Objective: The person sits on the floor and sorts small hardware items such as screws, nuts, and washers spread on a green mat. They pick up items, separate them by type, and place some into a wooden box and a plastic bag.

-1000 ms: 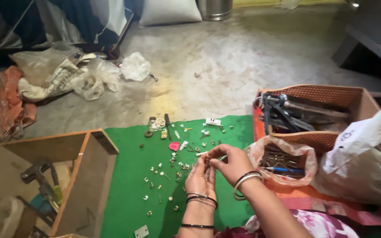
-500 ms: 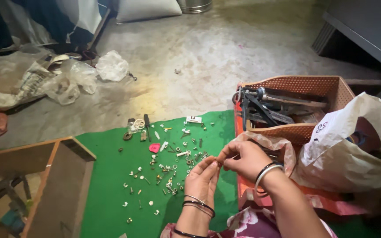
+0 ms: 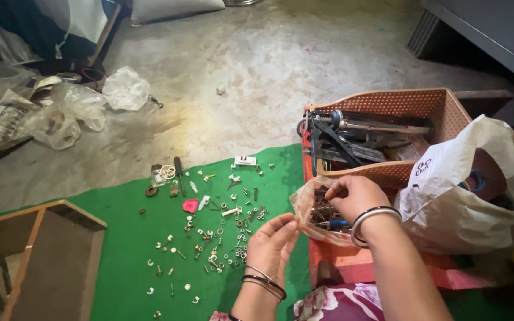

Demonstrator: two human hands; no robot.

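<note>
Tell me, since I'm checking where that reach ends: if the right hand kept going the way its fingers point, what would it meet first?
The right hand points down into the open clear plastic bag, so it would probably meet the dark metal bits inside first; depth is hard to judge.

A green mat, a perforated brown basket, a white bag, a pink floral garment.

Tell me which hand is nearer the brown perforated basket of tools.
Right. The right hand is in the clear plastic bag just below the basket; the left hand is farther left, over the green mat.
</note>
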